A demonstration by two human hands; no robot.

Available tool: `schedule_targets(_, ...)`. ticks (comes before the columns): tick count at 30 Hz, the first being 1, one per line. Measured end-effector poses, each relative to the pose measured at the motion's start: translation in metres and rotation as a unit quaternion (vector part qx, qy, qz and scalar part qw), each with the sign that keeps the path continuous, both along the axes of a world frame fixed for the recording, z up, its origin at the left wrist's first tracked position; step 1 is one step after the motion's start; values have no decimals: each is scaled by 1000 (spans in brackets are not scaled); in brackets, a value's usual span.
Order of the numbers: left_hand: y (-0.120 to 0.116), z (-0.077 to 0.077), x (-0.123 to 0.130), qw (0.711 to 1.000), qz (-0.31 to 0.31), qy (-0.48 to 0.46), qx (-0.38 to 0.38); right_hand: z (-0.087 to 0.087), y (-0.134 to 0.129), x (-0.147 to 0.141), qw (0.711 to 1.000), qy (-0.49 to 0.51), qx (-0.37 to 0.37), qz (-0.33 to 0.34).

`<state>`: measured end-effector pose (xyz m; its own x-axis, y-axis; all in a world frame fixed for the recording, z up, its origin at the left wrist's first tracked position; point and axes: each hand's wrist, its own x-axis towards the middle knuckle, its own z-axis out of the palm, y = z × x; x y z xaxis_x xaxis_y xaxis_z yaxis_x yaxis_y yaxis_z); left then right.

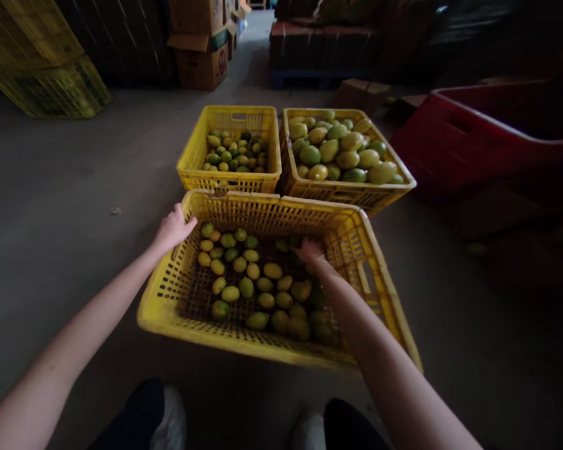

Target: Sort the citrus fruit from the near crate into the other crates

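Note:
A wide yellow plastic crate (281, 353) stands on the floor before my feet. Green and yellow lemons (273, 270) lie loosely over its slotted bottom. My left hand (174, 226) is closed over the crate's far left corner, its thumb on the inner side of the rim. Down inside the crate, toward the far right, my right hand (311, 251) is among the lemons, beside a green one (282, 245). Shade and blur hide most of its fingers, so I cannot make out whether it grasps a lemon.
Behind stand two yellow crates, a smaller one (229, 181) partly filled with small lemons and another (351, 190) heaped with larger fruit. A red bin (450, 140) is at right. Stacked crates (51, 87) stand far left; cardboard boxes (201, 65) are at the back.

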<state>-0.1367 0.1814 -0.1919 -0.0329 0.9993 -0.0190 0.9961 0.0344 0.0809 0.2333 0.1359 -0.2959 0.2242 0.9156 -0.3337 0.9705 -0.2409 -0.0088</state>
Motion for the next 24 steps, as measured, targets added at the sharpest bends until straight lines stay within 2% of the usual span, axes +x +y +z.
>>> schedule_targets(4, 0, -2, -2, 1000, -4, -19, 13, -11, -8, -18, 998, -4, 35, -47)
schedule_targets(8, 0, -3, -3, 997, -10, -70, 24, -3, -11, -23, 998, 13, 45, -45)
schedule_targets(11, -3, -2, -6, 984, -33, -146, 91, 14, -10, -22, 998, 37, 43, -5)
schedule_targets(14, -12, 5, 1, 943, -74, -262, 192, 40, -11, -28, 992, 95, 71, 33)
schedule_targets(16, -22, 13, 17, 911, -70, -373, 161, 61, -15, -39, 972, 204, 109, 41)
schedule_targets(17, -28, 17, 29, 890, -48, -443, 101, 72, -18, -47, 950, 282, 124, 43)
schedule_targets(18, -34, 20, 42, 853, -9, -522, 10, 84, -22, -56, 920, 365, 132, 47)
schedule_targets(19, -39, 21, 56, 792, 42, -602, -96, 95, -26, -64, 885, 442, 134, 54)
schedule_targets(21, -48, 21, 81, 622, 114, -712, -305, 116, -33, -78, 822, 544, 150, 81)
schedule_targets(22, -52, 20, 90, 540, 137, -740, -377, 124, -35, -82, 804, 561, 174, 95)
schedule_targets(23, -55, 18, 97, 477, 153, -755, -422, 130, -36, -84, 799, 556, 203, 107)
schedule_targets(24, -57, 16, 102, 438, 171, -764, -442, 134, -36, -82, 805, 534, 233, 113)
